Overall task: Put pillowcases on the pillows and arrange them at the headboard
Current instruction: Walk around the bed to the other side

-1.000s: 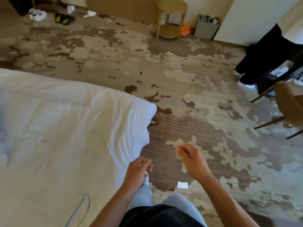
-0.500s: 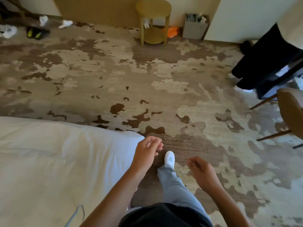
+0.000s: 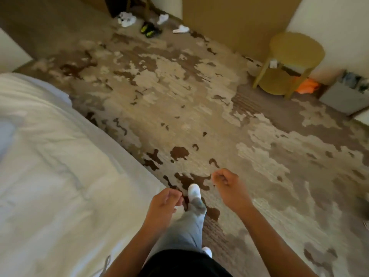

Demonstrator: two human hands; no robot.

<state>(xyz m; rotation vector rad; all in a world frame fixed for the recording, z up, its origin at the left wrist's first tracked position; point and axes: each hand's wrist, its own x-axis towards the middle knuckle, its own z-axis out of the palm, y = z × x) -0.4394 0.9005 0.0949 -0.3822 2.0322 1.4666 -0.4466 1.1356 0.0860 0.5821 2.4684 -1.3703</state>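
White bed [image 3: 50, 176] beside both hands, left [image 3: 162, 204] and right [image 3: 229, 186], fingers loosely curled, seemingly holding nothing

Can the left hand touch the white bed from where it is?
Probably yes. The left hand hangs loosely curled and empty right beside the bed edge, with nothing between them, so a short sideways reach should do.

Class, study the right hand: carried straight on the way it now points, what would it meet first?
The right hand, loosely curled and holding nothing, points ahead over the patterned carpet. Its way looks free there; depth is unclear, but only carpet lies in that line.
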